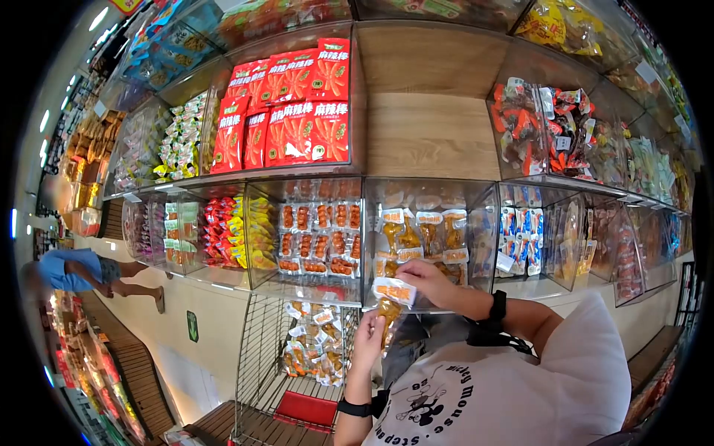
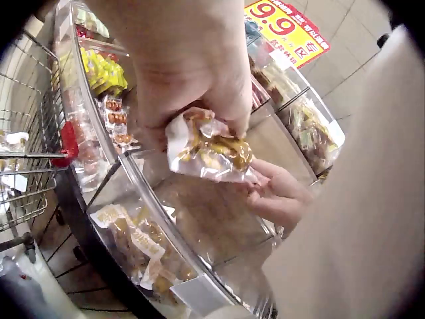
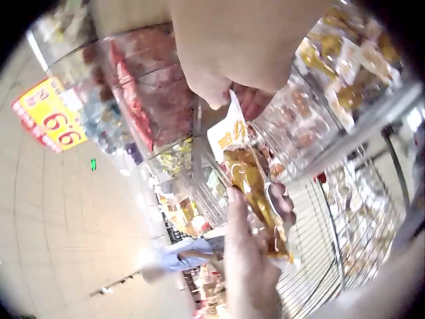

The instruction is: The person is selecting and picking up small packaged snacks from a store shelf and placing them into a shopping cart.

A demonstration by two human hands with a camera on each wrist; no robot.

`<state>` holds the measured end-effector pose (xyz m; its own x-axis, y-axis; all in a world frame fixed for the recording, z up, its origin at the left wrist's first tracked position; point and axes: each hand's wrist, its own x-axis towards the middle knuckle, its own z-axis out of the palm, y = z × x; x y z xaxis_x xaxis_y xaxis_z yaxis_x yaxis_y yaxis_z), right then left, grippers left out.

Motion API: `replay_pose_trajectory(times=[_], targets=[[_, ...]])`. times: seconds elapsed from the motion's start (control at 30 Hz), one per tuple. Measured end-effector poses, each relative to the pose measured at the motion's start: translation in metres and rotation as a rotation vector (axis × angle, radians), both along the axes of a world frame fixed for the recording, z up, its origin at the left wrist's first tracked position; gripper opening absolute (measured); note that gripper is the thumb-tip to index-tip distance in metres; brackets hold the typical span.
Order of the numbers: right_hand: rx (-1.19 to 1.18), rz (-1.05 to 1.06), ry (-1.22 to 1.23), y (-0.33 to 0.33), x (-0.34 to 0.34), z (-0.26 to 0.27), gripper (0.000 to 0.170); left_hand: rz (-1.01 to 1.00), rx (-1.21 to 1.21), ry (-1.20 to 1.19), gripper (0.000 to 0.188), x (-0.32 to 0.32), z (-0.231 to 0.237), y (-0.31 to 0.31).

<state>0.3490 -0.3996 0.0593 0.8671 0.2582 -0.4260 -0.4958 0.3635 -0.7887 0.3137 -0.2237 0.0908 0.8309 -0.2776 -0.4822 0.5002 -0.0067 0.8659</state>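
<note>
Together, the left hand (image 1: pixel 367 342) clasped the lower end and the right hand (image 1: pixel 422 282) pinched the white top of a drumstick pack (image 1: pixel 389 306), near a clear bin (image 1: pixel 480 223) holding similar packs (image 1: pixel 428 233).

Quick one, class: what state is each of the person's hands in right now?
Left hand: closed, holding a clear food packet.
Right hand: closed, pinching the same packet's white end.

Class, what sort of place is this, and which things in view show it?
Most likely a supermarket or snack shop: clear bins hold packaged snacks, a yellow and red price sign reads 9.9, and a wire shopping cart stands beside the bins.
</note>
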Motion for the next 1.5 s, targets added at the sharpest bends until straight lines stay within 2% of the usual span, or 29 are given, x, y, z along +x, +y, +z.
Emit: replay_pose_trajectory(times=[0.07, 0.1, 0.13, 0.2, 0.23, 0.3, 0.33, 0.4, 0.43, 0.47, 0.5, 0.6, 0.63, 0.67, 0.77, 0.87, 0.97, 1.07, 1.1, 1.2, 1.23, 1.27, 1.33, 1.4, 1.47, 1.5], targets=[[0.170, -0.065, 0.296, 0.011, -0.010, 0.011, 0.038, 0.165, -0.051, 0.069, 0.018, 0.000, -0.002, -0.001], [0.190, 0.141, 0.319, 0.013, -0.017, 0.015, 0.048, 0.141, -0.020, -0.001, 0.025, -0.003, -0.017, 0.002], [0.149, 0.226, 0.333, 0.022, -0.024, 0.009, 0.041, 0.046, 0.155, -0.221, 0.028, -0.001, -0.025, 0.003], [0.074, 0.167, 0.157, 0.025, -0.022, 0.010, 0.030, -0.145, 0.506, -0.660, 0.034, 0.005, -0.031, 0.002], [0.046, 0.079, 0.124, 0.025, -0.017, 0.004, 0.027, -0.131, 0.428, -0.495, 0.041, 0.005, -0.026, 0.000], [-0.009, -0.091, 0.050, 0.021, -0.001, -0.015, 0.020, -0.113, 0.433, -0.455, 0.040, 0.005, -0.018, 0.005], [-0.008, -0.105, 0.056, 0.011, 0.014, -0.001, 0.014, -0.101, 0.436, -0.434, 0.039, 0.003, -0.016, 0.009], [-0.010, -0.344, 0.065, 0.005, 0.040, -0.024, 0.013, 0.054, 0.218, -0.272, 0.037, -0.012, -0.028, 0.025], [-0.145, -0.321, 0.114, 0.000, 0.049, -0.061, 0.013, 0.130, 0.107, -0.193, 0.036, -0.023, -0.035, 0.034], [-0.279, -0.299, 0.160, -0.008, 0.061, -0.110, 0.014, 0.192, 0.133, -0.099, 0.034, -0.035, -0.039, 0.045], [-0.411, -0.279, 0.205, -0.010, 0.071, -0.135, 0.015, 0.252, 0.160, -0.005, 0.033, -0.049, -0.043, 0.057], [-0.598, -0.180, 0.138, 0.007, 0.092, -0.114, 0.019, 0.344, 0.237, 0.063, 0.032, -0.094, -0.057, 0.089], [-0.728, -0.122, 0.085, 0.007, 0.100, -0.171, 0.022, 0.379, 0.238, 0.128, 0.031, -0.111, -0.063, 0.098], [-0.834, -0.126, 0.056, 0.006, 0.101, -0.186, 0.021, 0.430, 0.204, 0.126, 0.030, -0.129, -0.074, 0.108], [-1.116, -0.192, -0.007, 0.011, 0.098, -0.225, 0.017, 0.486, 0.252, 0.193, 0.029, -0.151, -0.060, 0.109], [-1.231, -0.096, -0.033, 0.009, 0.099, -0.206, 0.020, 0.484, 0.289, 0.204, 0.030, -0.161, -0.061, 0.108], [-1.204, -0.181, 0.160, 0.008, 0.100, -0.190, 0.030, 0.471, 0.281, 0.202, 0.032, -0.161, -0.062, 0.104], [-1.248, -0.302, 0.035, 0.014, 0.095, -0.200, 0.038, 0.483, 0.237, 0.190, 0.032, -0.156, -0.065, 0.103], [-1.338, -0.329, 0.014, 0.020, 0.094, -0.198, 0.040, 0.472, 0.242, 0.194, 0.032, -0.155, -0.065, 0.103], [-0.902, -0.246, -0.006, 0.018, 0.094, -0.190, 0.044, 0.443, 0.254, 0.207, 0.031, -0.154, -0.064, 0.104], [-0.985, -0.365, -0.128, 0.023, 0.096, -0.207, 0.041, 0.441, 0.255, 0.212, 0.031, -0.154, -0.062, 0.103], [-0.959, -0.322, -0.084, 0.019, 0.096, -0.223, 0.044, 0.441, 0.257, 0.218, 0.031, -0.156, -0.060, 0.102], [-0.903, -0.232, 0.001, 0.010, 0.103, -0.217, 0.048, 0.423, 0.284, 0.229, 0.031, -0.162, -0.061, 0.104], [-1.053, -0.255, -0.026, 0.009, 0.101, -0.198, 0.039, 0.425, 0.285, 0.217, 0.032, -0.171, -0.062, 0.102], [-1.101, -0.268, -0.010, 0.009, 0.102, -0.187, 0.034, 0.439, 0.264, 0.185, 0.032, -0.183, -0.064, 0.099], [-1.025, -0.300, 0.035, 0.007, 0.106, -0.191, 0.031, 0.453, 0.278, 0.193, 0.032, -0.186, -0.064, 0.096]])
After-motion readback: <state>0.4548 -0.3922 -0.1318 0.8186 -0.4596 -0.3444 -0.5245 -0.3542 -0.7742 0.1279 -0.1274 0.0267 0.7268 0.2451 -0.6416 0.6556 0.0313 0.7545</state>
